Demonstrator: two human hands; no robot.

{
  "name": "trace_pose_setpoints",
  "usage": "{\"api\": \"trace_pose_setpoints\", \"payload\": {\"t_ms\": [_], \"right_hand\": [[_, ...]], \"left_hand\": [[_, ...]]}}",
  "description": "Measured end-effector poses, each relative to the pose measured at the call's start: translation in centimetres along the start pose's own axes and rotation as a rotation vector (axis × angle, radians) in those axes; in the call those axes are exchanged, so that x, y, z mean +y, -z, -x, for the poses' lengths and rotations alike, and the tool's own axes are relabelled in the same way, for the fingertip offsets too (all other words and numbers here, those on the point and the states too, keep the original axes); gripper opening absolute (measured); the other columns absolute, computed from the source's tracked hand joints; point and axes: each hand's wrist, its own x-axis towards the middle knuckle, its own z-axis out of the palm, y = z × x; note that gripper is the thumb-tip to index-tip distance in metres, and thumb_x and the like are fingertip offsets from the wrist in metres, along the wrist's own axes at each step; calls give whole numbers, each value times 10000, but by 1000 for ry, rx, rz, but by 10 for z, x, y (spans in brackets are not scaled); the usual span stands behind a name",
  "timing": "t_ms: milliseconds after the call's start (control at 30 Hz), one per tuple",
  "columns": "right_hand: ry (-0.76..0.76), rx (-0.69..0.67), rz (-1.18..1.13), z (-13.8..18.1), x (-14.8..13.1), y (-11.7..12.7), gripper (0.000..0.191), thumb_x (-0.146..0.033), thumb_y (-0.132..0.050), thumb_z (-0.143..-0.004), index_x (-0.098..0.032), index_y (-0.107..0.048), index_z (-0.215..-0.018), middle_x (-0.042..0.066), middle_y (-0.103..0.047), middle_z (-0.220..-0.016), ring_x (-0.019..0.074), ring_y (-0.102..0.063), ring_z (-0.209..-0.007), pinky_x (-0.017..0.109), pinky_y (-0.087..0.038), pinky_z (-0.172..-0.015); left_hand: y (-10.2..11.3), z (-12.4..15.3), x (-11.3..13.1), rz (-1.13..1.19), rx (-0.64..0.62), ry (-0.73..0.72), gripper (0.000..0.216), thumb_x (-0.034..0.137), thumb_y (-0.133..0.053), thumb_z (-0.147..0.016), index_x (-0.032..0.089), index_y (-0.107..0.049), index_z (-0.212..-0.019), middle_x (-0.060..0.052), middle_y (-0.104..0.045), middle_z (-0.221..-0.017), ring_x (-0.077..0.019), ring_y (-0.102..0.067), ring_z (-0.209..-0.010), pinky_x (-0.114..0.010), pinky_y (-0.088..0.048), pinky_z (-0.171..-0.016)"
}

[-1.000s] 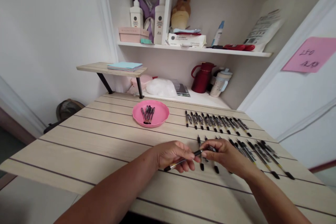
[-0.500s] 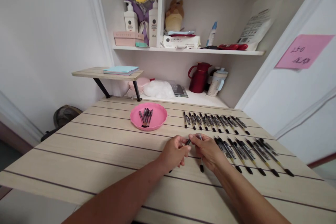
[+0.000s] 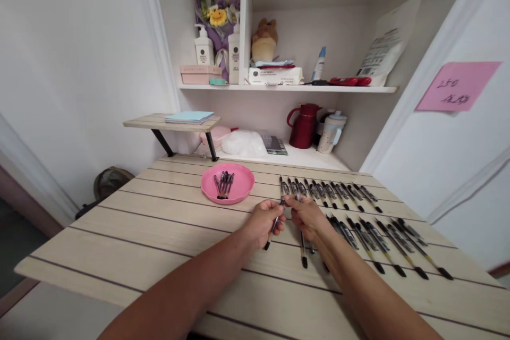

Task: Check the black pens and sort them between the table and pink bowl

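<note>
My left hand (image 3: 266,221) is closed around a dark pen (image 3: 272,232), whose black lower end points down toward the desk. Its upper tip meets the fingertips of my right hand (image 3: 306,216). Another slim pen (image 3: 303,249) with a black end runs down from my right fingers, which are closed on it. Right of my hands, a front row of dark, clear-barrelled pen parts (image 3: 392,241) with black ends lies on the desk. A second row of similar pen parts (image 3: 332,191) lies behind it. Several pens (image 3: 225,183) rest in a pink plate (image 3: 207,191) farther left.
The slatted wooden desk (image 3: 159,228) runs beneath my arms. A small raised shelf (image 3: 145,122) carries blue paper (image 3: 190,116). Behind stand a red jug (image 3: 304,126) and a pale tumbler (image 3: 331,133). A pink note (image 3: 459,86) is on the right wall.
The scene sits lower in view as the camera tilts up. The pen in my left hand now shows along its length, angled down, and my hands remain close together.
</note>
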Motion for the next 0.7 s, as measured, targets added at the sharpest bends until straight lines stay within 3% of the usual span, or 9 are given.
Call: {"api": "trace_pose_setpoints", "payload": {"t_ms": [67,233,367,500,700], "right_hand": [[5,-21,-14,-3,0,3,376,-417,-740,-514,-173,-499,-668,-98,-383,-393,10,-190,-292,177,-111,-285],[14,3,2,-9,-3,12,385,-424,-750,-501,-178,-481,-622,-124,-274,-334,13,-182,-286,173,-103,-293],[3,-54,-75,-11,-6,19,411,-445,-739,-509,-156,-540,-723,-109,-354,-382,6,-187,-301,168,-132,-299],[29,0,-22,-13,-4,23,397,-471,-724,-525,-170,-478,-604,-113,-294,-333,9,-171,-303,172,-99,-307],[47,-42,-50,-17,-1,27,381,-415,-751,-497,-151,-546,-678,-103,-347,-358,12,-189,-316,176,-117,-320]], "left_hand": [[-2,-3,0,-12,-15,0,236,345,-584,-664,179,-444,-757,45,-519,-578,-40,-436,-373,-159,-243,-374],[-8,-10,-2,-46,-2,-18,286,364,-626,-616,167,-447,-721,42,-526,-609,-37,-449,-373,-162,-237,-365],[-9,-16,-3,-16,-36,1,293,374,-630,-613,153,-484,-736,35,-523,-609,-52,-474,-392,-172,-263,-375],[-10,-22,-2,-8,-64,-4,289,354,-654,-598,142,-498,-718,31,-524,-591,-63,-484,-403,-181,-285,-389],[-4,-23,8,34,-152,120,277,339,-632,-643,119,-558,-794,2,-553,-590,-75,-512,-453,-185,-324,-436]]}}
